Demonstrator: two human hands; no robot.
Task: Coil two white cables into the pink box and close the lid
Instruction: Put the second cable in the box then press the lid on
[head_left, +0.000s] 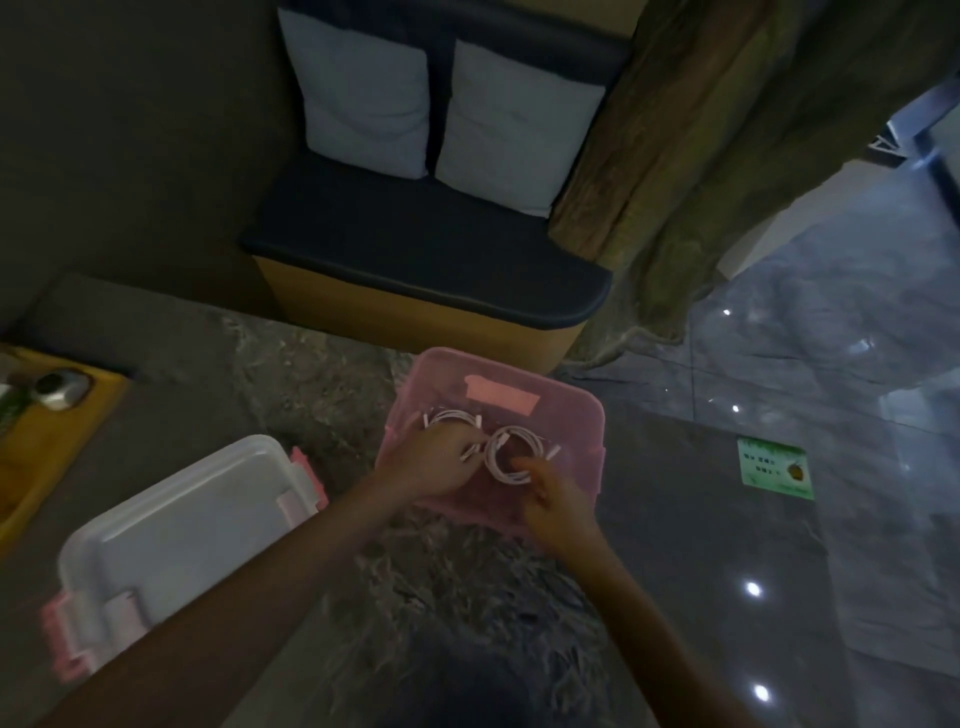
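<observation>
L hand (431, 460) over cable (451, 418), grip unclear

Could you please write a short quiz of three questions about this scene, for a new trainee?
1. True or false: the lid is already closed on the pink box.
2. Multiple choice: where are the two white cable coils? A) on the bench cushion B) inside the pink box C) on the lid
3. Short answer: on which side of the box, as the person sees it, does the lid lie?

Key
1. False: the lid lies apart on the table.
2. B: both coils are in the box, with the left hand and right hand reaching in at them.
3. To the left.
</observation>
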